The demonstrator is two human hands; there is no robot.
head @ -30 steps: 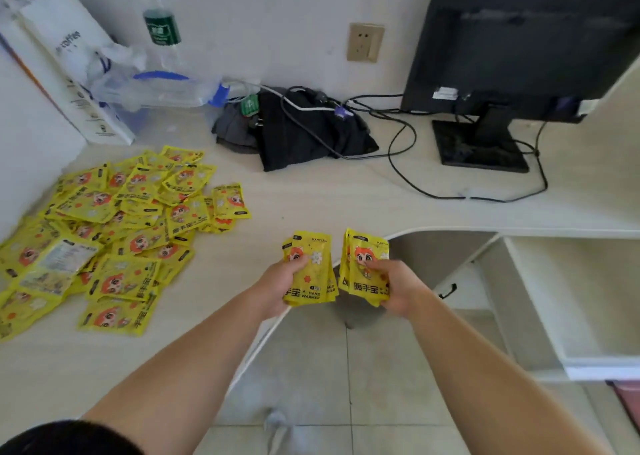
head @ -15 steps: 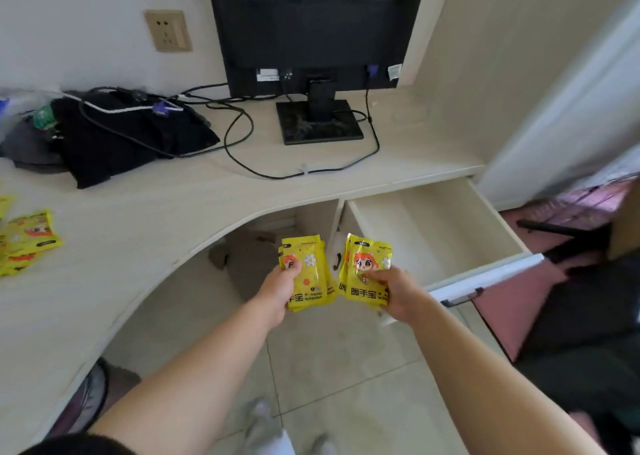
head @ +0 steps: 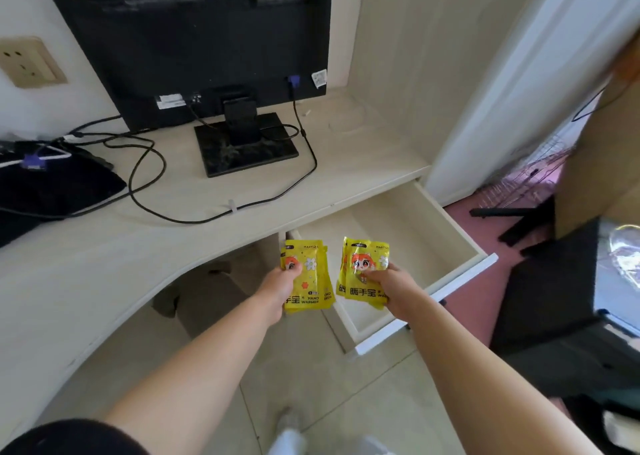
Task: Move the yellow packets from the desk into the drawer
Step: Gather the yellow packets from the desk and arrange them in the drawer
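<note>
A left stack (head: 307,276) of yellow packets is gripped in the left hand (head: 281,286), thumb laid across the front, and a right stack (head: 366,270) is pinched the same way in the right hand (head: 395,288). Within the last second both stacks have been carried away from the pile on the desk (head: 104,264), which is no longer in view, and brought to the open drawer (head: 462,228). The right stack is now held over the drawer's near corner. The left stack is held just outside the drawer's left wall, over the floor. Beyond both grips the drawer's pale bottom is seen, with no packet lying on it. The carry is judged nearly done: a short reach forward and a release remain.
</note>
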